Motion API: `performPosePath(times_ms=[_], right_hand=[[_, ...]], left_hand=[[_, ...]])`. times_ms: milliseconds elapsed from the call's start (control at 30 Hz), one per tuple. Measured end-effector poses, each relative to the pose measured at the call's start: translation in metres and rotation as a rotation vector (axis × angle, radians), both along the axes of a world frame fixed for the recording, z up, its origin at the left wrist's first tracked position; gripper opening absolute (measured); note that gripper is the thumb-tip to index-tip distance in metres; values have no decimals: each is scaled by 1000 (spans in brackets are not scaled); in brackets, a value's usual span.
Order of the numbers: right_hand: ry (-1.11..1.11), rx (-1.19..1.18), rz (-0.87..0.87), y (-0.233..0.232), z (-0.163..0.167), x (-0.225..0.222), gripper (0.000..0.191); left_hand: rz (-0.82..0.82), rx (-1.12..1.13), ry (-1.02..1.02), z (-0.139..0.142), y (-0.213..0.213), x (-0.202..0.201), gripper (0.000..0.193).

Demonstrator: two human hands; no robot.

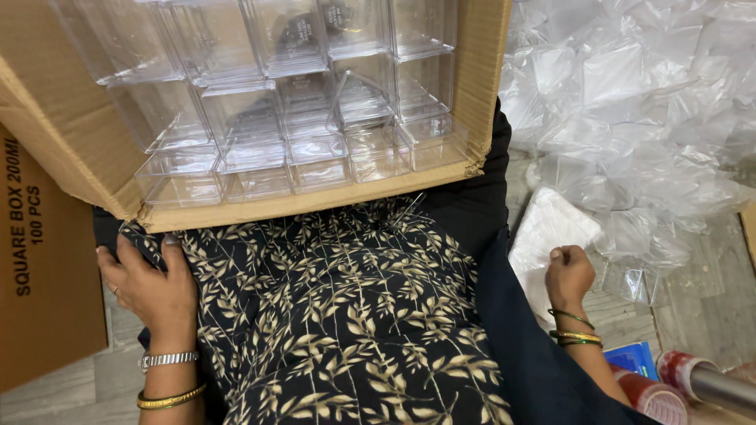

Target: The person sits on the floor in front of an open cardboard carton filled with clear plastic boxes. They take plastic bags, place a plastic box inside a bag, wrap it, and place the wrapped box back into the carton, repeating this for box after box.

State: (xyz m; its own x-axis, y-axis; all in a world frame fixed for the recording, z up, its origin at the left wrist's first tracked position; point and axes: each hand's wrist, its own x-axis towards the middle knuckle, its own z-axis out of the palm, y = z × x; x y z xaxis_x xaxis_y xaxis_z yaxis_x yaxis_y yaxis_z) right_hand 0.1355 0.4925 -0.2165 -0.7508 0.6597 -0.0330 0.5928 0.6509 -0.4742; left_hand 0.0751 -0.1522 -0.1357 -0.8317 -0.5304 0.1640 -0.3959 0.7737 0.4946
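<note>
An open cardboard carton rests against my lap, filled with rows of clear square plastic boxes. My left hand lies on my black leaf-patterned garment just under the carton's lower left corner, fingers curled on the cloth. My right hand is closed in a loose fist on a stack of white sheets on the floor to my right; whether it pinches a sheet is unclear.
A heap of crumpled clear plastic bags covers the floor at the upper right. A second brown carton stands at the left. Red tape rolls and a small blue item lie at the lower right.
</note>
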Motion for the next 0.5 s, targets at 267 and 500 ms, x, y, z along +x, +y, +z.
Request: performPosePath(times_ms=[267,500], right_hand=[[328,-1079,61,48,21,10,26],[161,-1033,-112,70,23,19,46]], left_hand=[[15,-6,-15,0,0,0,68],[30,10,-30,3,2,-2,68]])
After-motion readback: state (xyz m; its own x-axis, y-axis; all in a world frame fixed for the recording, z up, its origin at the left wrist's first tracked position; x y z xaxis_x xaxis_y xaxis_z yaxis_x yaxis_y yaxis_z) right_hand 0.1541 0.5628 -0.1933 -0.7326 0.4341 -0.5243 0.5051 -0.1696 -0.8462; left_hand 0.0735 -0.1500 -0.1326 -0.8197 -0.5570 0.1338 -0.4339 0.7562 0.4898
